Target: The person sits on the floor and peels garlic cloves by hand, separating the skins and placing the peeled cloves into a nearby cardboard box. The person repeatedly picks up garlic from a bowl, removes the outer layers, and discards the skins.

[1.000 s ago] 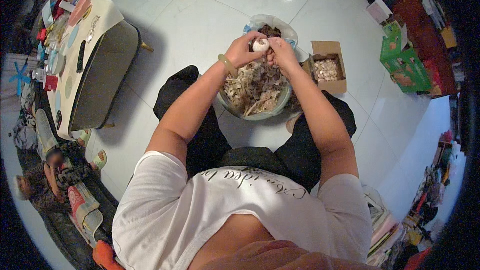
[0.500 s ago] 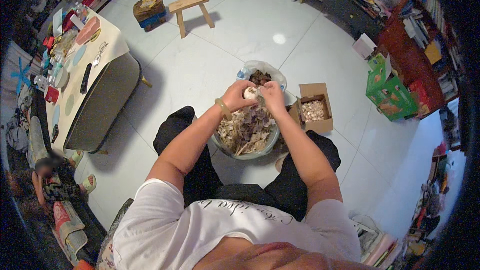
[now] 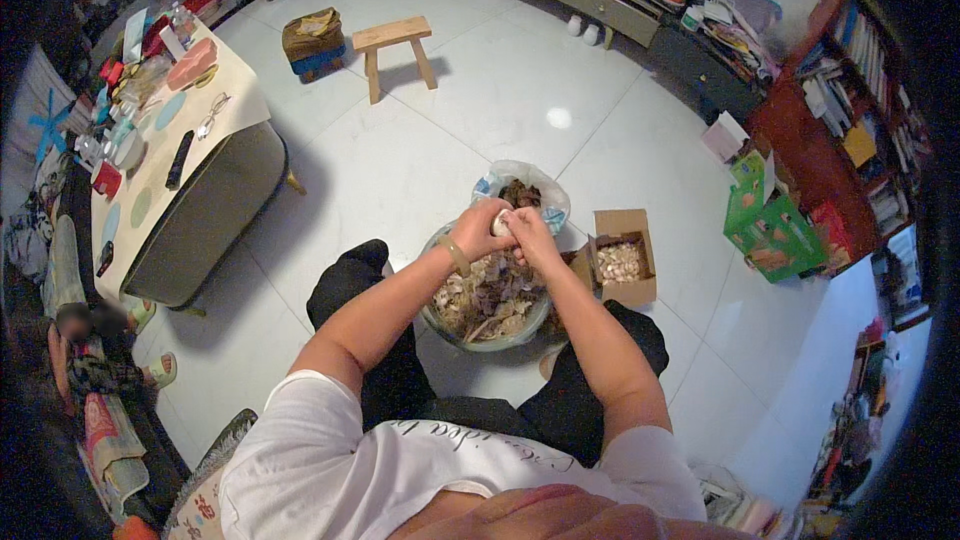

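Garlic bulb held directly above bowl of papery peelings. Left hand and right hand meet on it, fingers pinching both sides; neither nearer. Axis unclear.

White tiled floor (glossy) bears bowl, cardboard box, stool.

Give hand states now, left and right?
Left hand: closed on the white bulb.
Right hand: fingers on the same bulb, over the bowl.
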